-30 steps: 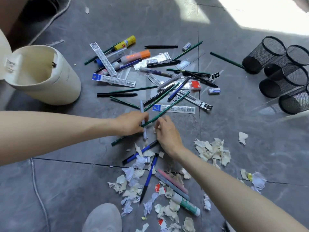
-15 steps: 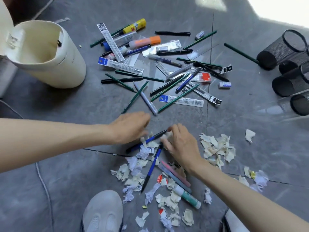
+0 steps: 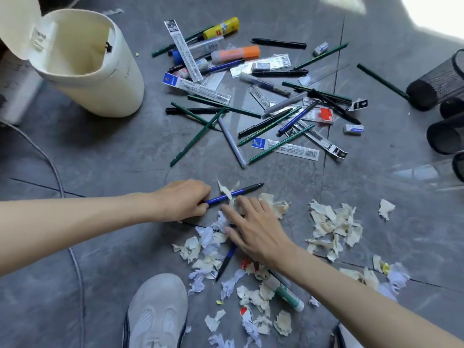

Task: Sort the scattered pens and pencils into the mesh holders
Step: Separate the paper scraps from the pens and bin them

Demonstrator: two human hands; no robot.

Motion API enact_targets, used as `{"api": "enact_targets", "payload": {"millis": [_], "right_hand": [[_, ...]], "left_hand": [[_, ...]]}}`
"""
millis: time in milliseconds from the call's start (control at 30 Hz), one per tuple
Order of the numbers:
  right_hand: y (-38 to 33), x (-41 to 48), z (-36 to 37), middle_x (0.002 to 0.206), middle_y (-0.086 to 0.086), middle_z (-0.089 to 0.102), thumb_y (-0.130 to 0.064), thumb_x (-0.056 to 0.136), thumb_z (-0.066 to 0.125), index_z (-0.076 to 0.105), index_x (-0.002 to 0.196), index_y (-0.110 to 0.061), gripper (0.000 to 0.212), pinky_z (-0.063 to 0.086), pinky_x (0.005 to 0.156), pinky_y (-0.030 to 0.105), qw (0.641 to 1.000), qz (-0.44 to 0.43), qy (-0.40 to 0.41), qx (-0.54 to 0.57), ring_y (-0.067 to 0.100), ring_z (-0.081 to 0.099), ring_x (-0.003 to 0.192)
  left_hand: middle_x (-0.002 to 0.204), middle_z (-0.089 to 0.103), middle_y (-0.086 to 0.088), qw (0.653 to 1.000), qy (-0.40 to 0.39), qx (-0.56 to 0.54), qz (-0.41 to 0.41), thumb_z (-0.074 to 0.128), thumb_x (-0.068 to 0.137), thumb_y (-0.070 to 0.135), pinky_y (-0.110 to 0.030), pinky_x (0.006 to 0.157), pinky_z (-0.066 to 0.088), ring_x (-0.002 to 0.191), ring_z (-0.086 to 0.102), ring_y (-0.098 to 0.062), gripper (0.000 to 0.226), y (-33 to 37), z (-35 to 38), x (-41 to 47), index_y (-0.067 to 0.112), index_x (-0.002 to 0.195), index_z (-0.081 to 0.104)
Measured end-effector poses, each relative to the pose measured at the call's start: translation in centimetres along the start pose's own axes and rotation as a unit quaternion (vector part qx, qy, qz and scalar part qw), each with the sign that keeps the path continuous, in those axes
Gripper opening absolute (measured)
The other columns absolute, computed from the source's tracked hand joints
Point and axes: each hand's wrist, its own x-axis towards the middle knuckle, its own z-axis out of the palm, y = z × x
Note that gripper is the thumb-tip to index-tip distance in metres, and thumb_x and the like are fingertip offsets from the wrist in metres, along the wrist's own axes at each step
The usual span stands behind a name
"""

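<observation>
Left hand point(image 3: 182, 199) is palm down, fingers curled round the rear end of a blue pen point(image 3: 238, 192). The pen points up-right with its black tip end clear of the hand, and a torn paper scrap point(image 3: 224, 190) sits across the barrel. Can't tell if the pen is lifted or lying on the floor point(image 3: 100, 151). Right hand point(image 3: 256, 232) holds nothing: fingers straight and spread, flat on the torn paper scraps point(image 3: 208, 243), fingertips just beside the held pen. A second blue pen point(image 3: 227, 259) lies among the scraps, its upper end hidden under the right hand. A green and white glue stick point(image 3: 286, 292) lies beside the right forearm. Main pile of pens, pencils and packets point(image 3: 266, 121) is farther out on the grey floor, well apart from both hands. Its nearest pieces are a green pencil point(image 3: 198, 135) and a grey pen point(image 3: 232, 144). An orange highlighter point(image 3: 238, 53) and a yellow glue stick point(image 3: 221, 27) are at the far side, and a white eraser point(image 3: 353, 128) is at the right. Black mesh holders point(image 3: 439, 80) lie on their sides at the right edge, partly cut off by the frame, with one green pencil point(image 3: 381, 80) touching the nearest. A cream bin point(image 3: 110, 91) with its lid open stands at upper left. A grey shoe point(image 3: 158, 310) is at the bottom, near the scraps.
</observation>
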Motion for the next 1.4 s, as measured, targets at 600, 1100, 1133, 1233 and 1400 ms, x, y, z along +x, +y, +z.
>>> {"api": "enact_targets", "payload": {"millis": [600,1100,1133,1233,1400], "right_hand": [[1.0,2.2,-0.7,0.135,0.015,0.048,-0.038,0.090,0.041,0.048,0.127,-0.010,0.047,0.031,0.101,0.038,0.993,0.079,0.019,0.088,0.028,0.039,0.123],[2.8,-1.3,-0.6,0.130,0.012,0.050,-0.044,0.089,0.045,0.058,0.115,-0.014,0.041,0.030,0.095,0.038,0.996,0.036,-0.013,0.084,0.024,0.039,0.117],[2.1,-1.0,-0.7,0.121,0.008,0.051,-0.046,0.084,0.051,0.059,0.104,-0.018,0.035,0.029,0.091,0.035,0.993,0.051,-0.012,0.104,0.023,0.040,0.111],[0.5,0.0,-0.4,0.106,0.003,0.046,-0.045,0.073,0.064,0.055,0.086,-0.021,0.028,0.021,0.085,0.030,0.986,0.105,-0.020,0.128,0.021,0.038,0.099],[1.3,1.1,-0.5,0.104,0.001,0.040,-0.039,0.076,0.067,0.058,0.083,-0.020,0.022,0.020,0.086,0.029,0.981,0.132,-0.016,0.139,0.019,0.036,0.100]], "left_hand": [[0.072,0.057,-0.003,0.875,-0.068,-0.477,-0.036,0.052,0.095,0.016,-0.020,0.055,0.039,0.060,0.051,-0.010,0.015,-0.1,-1.7,0.9,0.014,0.081,0.057],[0.092,0.049,-0.003,0.959,0.177,0.097,0.199,0.068,0.078,0.030,-0.029,0.047,0.036,0.067,0.054,-0.021,0.030,1.8,1.6,-0.6,0.018,0.101,0.052],[0.090,0.048,-0.002,0.963,0.155,0.094,0.201,0.069,0.078,0.034,-0.030,0.048,0.037,0.067,0.051,-0.020,0.031,2.1,2.2,-0.9,0.017,0.097,0.051],[0.089,0.043,0.001,0.975,0.146,0.037,0.160,0.057,0.088,0.038,-0.029,0.054,0.032,0.069,0.040,-0.016,0.025,1.7,3.5,-1.6,0.017,0.093,0.045],[0.093,0.046,0.006,0.985,0.139,-0.024,0.097,0.056,0.090,0.037,-0.030,0.063,0.042,0.080,0.048,-0.015,0.022,-1.0,3.7,-2.8,0.019,0.097,0.046]]}}
